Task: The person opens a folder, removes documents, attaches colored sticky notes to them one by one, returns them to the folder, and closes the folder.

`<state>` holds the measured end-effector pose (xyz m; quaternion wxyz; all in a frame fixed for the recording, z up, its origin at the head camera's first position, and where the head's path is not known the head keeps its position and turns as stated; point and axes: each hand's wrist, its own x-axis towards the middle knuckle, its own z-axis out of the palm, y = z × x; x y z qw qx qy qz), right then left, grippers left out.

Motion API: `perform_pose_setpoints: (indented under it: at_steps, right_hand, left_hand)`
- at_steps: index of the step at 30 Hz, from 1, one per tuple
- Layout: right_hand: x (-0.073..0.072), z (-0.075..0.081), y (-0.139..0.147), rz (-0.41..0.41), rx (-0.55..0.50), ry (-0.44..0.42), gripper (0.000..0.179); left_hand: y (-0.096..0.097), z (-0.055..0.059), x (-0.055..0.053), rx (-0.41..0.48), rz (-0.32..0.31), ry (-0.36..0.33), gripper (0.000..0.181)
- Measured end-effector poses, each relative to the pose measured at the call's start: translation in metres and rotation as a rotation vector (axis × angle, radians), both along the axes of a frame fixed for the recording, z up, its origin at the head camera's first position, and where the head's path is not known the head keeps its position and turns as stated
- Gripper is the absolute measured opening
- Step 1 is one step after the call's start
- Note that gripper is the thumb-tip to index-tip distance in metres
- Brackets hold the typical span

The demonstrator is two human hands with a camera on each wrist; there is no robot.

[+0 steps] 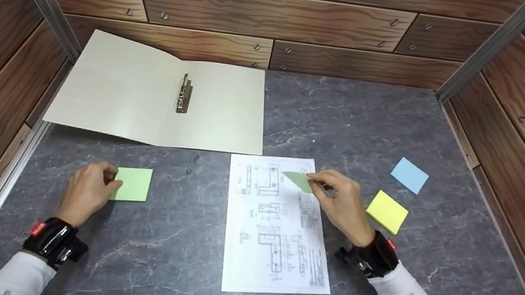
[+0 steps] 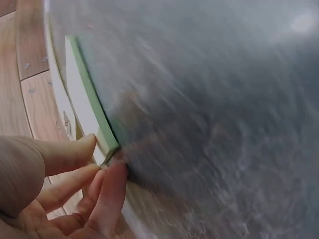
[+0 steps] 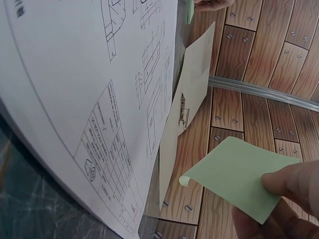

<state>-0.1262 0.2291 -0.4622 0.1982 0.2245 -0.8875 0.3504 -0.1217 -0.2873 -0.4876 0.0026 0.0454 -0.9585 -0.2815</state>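
Between thumb and fingers, my right hand (image 1: 344, 203) pinches a single green sticky note (image 3: 239, 172), one corner of it curled. In the head view this note hangs over the upper right of a printed technical drawing (image 1: 269, 229). Off to the left, my left hand (image 1: 89, 188) grips the left edge of a green sticky note pad (image 1: 134, 184) at the table. The left wrist view shows the thumb on the face of the pad (image 2: 87, 99) and fingers at its lower corner.
An open cream folder (image 1: 120, 87) with a metal clip (image 1: 184, 95) lies at the back left. Blue (image 1: 409, 175) and yellow (image 1: 387, 211) sticky note pads lie right of the drawing. Wood-patterned walls (image 1: 274, 15) enclose the grey marbled table (image 1: 365, 118).
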Motion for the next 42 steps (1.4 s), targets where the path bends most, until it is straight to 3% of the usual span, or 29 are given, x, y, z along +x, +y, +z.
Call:
perform_pose_setpoints:
  at_steps: [4, 9, 16, 29, 36, 42]
  right_hand:
    - [0.000, -0.001, 0.000, -0.004, 0.002, 0.001, 0.020]
    - [-0.001, -0.002, 0.000, 0.004, 0.012, 0.005, 0.019]
    - [-0.001, -0.002, -0.003, 0.037, 0.039, 0.036, 0.021]
    - [-0.010, 0.003, -0.024, 0.093, 0.137, 0.074, 0.017]
    - [-0.015, 0.001, -0.034, 0.132, 0.151, 0.116, 0.017]
    - [-0.017, -0.001, -0.044, 0.177, 0.186, 0.143, 0.018]
  left_hand:
    - [0.009, -0.001, 0.003, -0.051, -0.032, 0.060, 0.033]
    - [0.029, 0.001, 0.008, -0.084, -0.101, 0.074, 0.041]
    - [0.069, 0.003, 0.021, -0.058, -0.277, 0.162, 0.050]
    - [0.131, -0.003, 0.049, -0.091, -0.589, 0.100, 0.071]
    - [0.156, -0.005, 0.054, -0.111, -0.742, 0.061, 0.077]
    - [0.169, -0.009, 0.053, -0.172, -0.835, 0.086, 0.080]
